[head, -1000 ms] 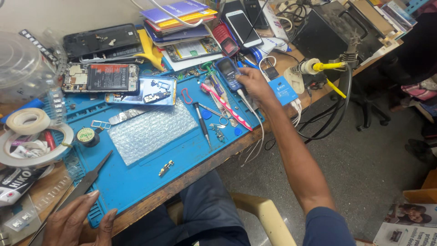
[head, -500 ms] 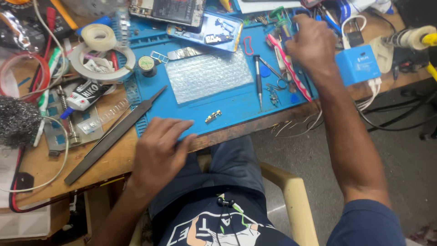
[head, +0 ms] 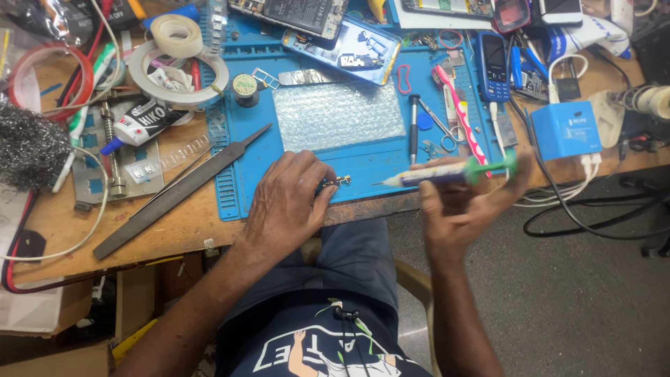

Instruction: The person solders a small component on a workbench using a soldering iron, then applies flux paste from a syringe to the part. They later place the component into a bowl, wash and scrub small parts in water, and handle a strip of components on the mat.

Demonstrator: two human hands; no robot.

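Observation:
My left hand rests on the front edge of the blue work mat, its fingertips pinching a small metal part that lies on the mat. My right hand hovers just past the table's front edge and holds a syringe-like tube with a green plunger end, needle tip pointing left toward the small part. The right hand is blurred by motion. A sheet of clear bubble wrap lies on the mat behind the left hand.
A long flat metal file lies left of the mat. Tape rolls, a glue tube, steel wool, opened phones, a keypad phone, tweezers and a screwdriver, a blue box and cables crowd the wooden bench.
My right hand left the tools at the back of the mat and came forward holding the syringe. My left hand slid onto the mat and took the small metal part.

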